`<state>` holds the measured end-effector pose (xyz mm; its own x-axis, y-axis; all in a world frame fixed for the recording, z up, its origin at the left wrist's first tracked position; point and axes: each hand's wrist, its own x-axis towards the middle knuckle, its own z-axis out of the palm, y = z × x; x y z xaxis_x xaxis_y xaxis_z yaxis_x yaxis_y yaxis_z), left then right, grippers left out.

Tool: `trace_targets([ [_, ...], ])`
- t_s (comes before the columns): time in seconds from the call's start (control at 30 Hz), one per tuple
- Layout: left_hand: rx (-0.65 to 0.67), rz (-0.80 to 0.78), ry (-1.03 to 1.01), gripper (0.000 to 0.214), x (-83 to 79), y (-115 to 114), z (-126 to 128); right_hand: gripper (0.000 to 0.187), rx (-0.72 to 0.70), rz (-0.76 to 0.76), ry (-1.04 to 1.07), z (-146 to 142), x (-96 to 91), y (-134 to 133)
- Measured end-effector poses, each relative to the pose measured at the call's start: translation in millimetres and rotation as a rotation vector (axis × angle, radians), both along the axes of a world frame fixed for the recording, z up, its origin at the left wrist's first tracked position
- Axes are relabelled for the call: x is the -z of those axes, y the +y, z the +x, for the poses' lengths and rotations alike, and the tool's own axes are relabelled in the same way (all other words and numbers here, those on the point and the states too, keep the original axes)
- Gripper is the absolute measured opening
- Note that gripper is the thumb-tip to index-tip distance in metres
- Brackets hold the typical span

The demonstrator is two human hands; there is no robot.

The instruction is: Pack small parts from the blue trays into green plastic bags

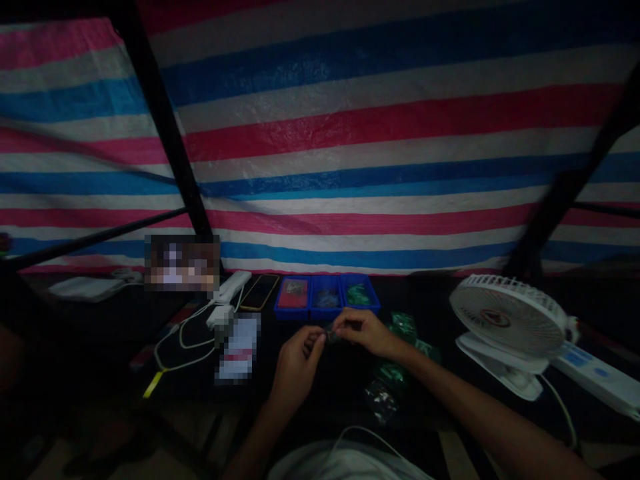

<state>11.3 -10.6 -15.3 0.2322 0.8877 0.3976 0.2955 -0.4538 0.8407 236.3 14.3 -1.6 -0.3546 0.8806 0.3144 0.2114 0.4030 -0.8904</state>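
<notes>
My left hand [300, 363] is closed in a pinch over the dark table, and my right hand [367, 333] is pinched close beside it. Between their fingertips is a small dark, shiny piece [331, 333], too dim to name. Just beyond my hands stand three blue bins [327, 313] side by side. Small pale pieces on red show in the left one, bluish pieces in the middle one and green pieces in the right one. Several green packets [403, 325] lie by my right forearm, partly hidden under it. A clear, shiny packet [381, 400] is nearer me.
A white clip fan [505, 320] stands on the right, with a white power strip [600, 377] behind it. Left of the bins lie a phone [260, 292], white cables [183, 347] and a blurred-out sheet [239, 348]. Striped sheeting [350, 133] hangs behind the table.
</notes>
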Motion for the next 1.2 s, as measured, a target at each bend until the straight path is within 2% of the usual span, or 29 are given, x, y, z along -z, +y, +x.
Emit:
trace_targets([
  [0.1, 0.021, -0.001, -0.009, 0.024, -1.2, -0.8, -1.2, 0.034, 0.031, 0.033, -0.030, 1.1, -1.1, 0.4],
  [0.27, 0.026, 0.000, -0.034, 0.024, -1.7, -0.7, -1.7, 0.036, -0.006, -0.125, 0.040, -0.2, 0.2, -0.7],
  [0.47, 0.019, 0.042, -0.023, 0.022, -4.6, -2.2, -0.9, 0.025, -0.021, -0.095, 0.093, -1.9, -3.7, -2.1],
  [0.73, 0.017, 0.053, -0.064, 0.024, -6.0, -2.0, -1.7, 0.020, -0.001, -0.068, 0.109, -1.4, -2.9, -1.5],
  [1.2, 0.004, 0.066, -0.049, 0.030, -1.4, 0.8, -2.9, 0.023, 0.036, -0.083, 0.056, -2.1, -1.7, -0.6],
])
